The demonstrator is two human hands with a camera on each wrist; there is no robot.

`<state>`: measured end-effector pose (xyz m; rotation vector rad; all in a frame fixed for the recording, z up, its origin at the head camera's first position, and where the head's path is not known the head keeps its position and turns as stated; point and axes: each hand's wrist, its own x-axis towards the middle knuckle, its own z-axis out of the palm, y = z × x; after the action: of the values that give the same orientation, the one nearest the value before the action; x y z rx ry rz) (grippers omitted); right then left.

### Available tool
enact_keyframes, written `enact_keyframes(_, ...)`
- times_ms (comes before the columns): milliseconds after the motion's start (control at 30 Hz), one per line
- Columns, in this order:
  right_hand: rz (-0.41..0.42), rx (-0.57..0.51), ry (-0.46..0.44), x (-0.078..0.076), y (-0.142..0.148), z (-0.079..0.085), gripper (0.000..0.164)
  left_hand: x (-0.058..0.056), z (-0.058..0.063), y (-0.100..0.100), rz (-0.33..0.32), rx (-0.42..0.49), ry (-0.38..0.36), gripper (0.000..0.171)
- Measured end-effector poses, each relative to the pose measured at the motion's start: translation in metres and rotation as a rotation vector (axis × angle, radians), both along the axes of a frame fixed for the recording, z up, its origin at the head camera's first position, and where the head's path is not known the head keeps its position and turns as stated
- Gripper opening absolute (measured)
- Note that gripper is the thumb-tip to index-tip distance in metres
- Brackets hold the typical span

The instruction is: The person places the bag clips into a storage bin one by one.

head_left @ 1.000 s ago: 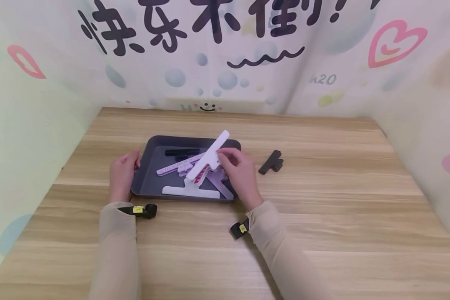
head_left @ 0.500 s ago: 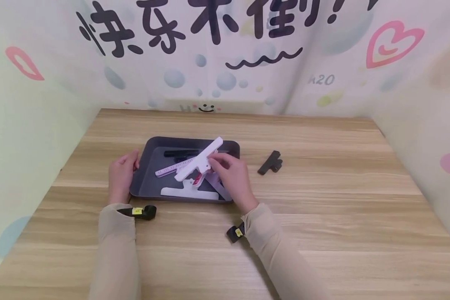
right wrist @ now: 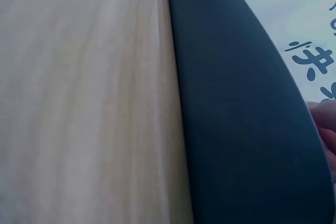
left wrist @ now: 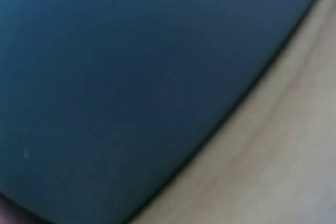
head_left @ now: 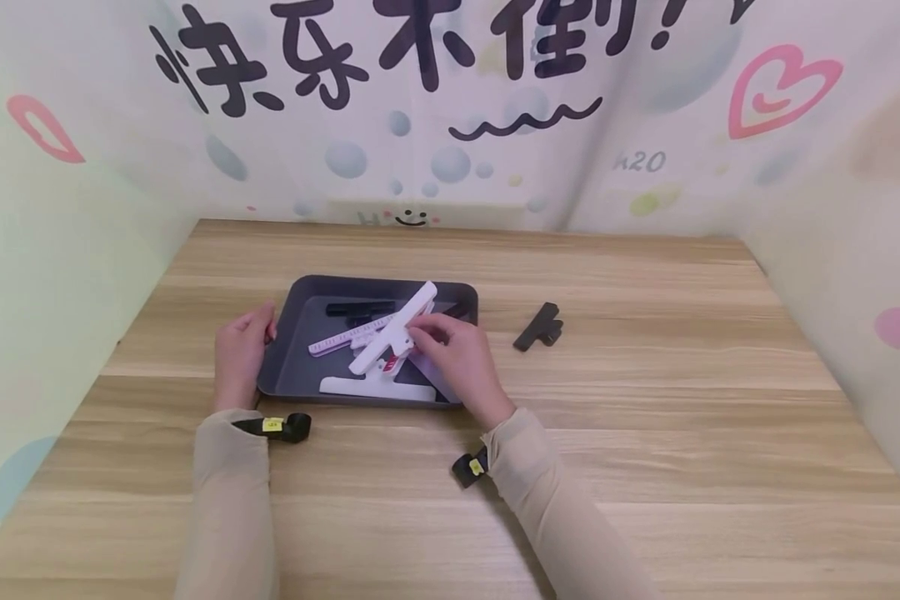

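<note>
In the head view, a dark grey tray (head_left: 288, 367) holds several wide-bar clips. My right hand (head_left: 461, 354) pinches a white clip (head_left: 393, 329) by its handle side, tilted above the others. Beneath it lie another white clip (head_left: 375, 388), a purple clip with ruler-like marks (head_left: 333, 340) and a black clip (head_left: 360, 309). Another purple clip is partly covered by the right hand. With curled fingers, my left hand (head_left: 242, 354) grips the tray's left rim; its fingertips are partly hidden. The tray's outer wall (left wrist: 131, 77) fills much of the left wrist view.
A black clip (head_left: 540, 327) lies on the wooden table (head_left: 682, 400), right of the tray. Behind the table hangs a white printed backdrop (head_left: 450, 108). In the right wrist view, the tray wall (right wrist: 241, 103) blocks sight of the clips.
My right hand has shifted left and lower over the tray with the white clip, whose tilt varied along the way. The left hand stays at the tray rim.
</note>
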<state>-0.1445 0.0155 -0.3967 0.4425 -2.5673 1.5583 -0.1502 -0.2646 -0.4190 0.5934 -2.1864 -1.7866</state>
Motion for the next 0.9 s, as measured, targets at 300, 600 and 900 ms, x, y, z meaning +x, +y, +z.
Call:
enact_keyframes(300,0.021,0.103,0.034,0.0012,-0.0024,0.0009,0.015,0.0004,0.0008,-0.0004,0.003,0.005,-0.019,0.046)
enact_keyframes(600,0.034,0.104,0.046,0.0015,-0.0021,-0.0008,0.012,0.0001,0.0003,-0.0004,0.005,0.001,-0.015,0.047)
enact_keyframes(900,0.06,0.117,0.026,0.0018,-0.0009,-0.0013,0.012,-0.0008,-0.0008,-0.0005,0.006,0.002,-0.017,0.047)
